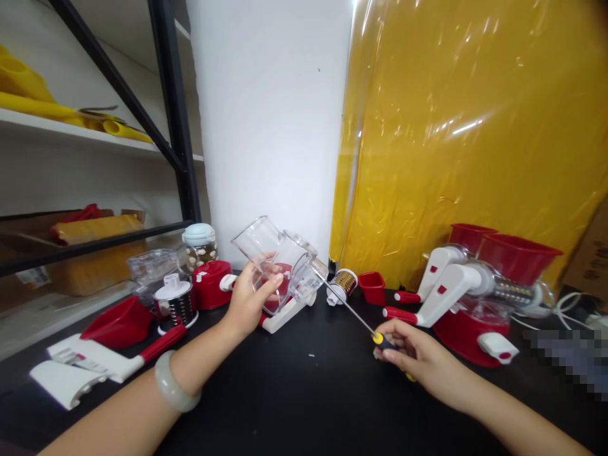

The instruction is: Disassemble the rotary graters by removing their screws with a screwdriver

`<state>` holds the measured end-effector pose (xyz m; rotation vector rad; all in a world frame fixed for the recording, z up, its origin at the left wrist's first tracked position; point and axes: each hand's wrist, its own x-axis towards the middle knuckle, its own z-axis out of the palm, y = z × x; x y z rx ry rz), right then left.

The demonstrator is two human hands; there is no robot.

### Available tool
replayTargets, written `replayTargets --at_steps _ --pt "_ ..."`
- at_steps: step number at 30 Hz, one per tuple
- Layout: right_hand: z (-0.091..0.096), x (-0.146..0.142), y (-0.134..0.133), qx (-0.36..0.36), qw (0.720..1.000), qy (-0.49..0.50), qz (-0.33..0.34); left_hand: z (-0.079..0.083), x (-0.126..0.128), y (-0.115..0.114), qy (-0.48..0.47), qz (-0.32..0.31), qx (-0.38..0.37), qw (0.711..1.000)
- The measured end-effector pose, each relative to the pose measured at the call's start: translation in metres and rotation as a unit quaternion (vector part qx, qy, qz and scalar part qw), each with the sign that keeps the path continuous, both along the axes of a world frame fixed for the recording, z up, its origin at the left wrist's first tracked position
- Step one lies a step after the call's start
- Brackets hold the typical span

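Note:
My left hand [254, 291] grips a clear plastic grater body [261, 237], held tilted above the black table. Between the fingers of my right hand [403, 348] is a screwdriver [351, 308] with a dark and yellow handle. Its long metal shaft slants up to the left, and the tip meets the clear round end of the body; whether it touches a screw there I cannot tell. Behind the held part lies a white crank arm [286, 315]. A metal grating drum [346, 285] with a white end and a small red cup [372, 288] stand just to the right.
Assembled rotary graters [475, 285] with red hoppers stand at the right. On the left lie a red hopper [118, 323], a drum [175, 304], a red base [212, 285] and white handle parts [71, 380]. A black-framed shelf [175, 114] rises at the left.

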<state>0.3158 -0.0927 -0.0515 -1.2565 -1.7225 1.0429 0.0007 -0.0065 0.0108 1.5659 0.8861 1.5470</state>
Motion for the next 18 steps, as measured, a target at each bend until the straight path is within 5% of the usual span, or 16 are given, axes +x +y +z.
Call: replayTargets --at_steps 6,11,18 --pt "-0.006 -0.007 -0.002 0.044 0.999 0.025 -0.019 -0.001 -0.001 0.001 0.001 -0.005 -0.004 1.0" --pt "0.002 -0.003 -0.005 -0.013 0.999 0.031 0.014 -0.002 -0.002 0.004 0.0 -0.007 -0.006 1.0" --pt "0.002 0.001 -0.002 -0.003 0.999 -0.028 0.041 0.0 -0.001 0.003 -0.015 -0.001 -0.016 1.0"
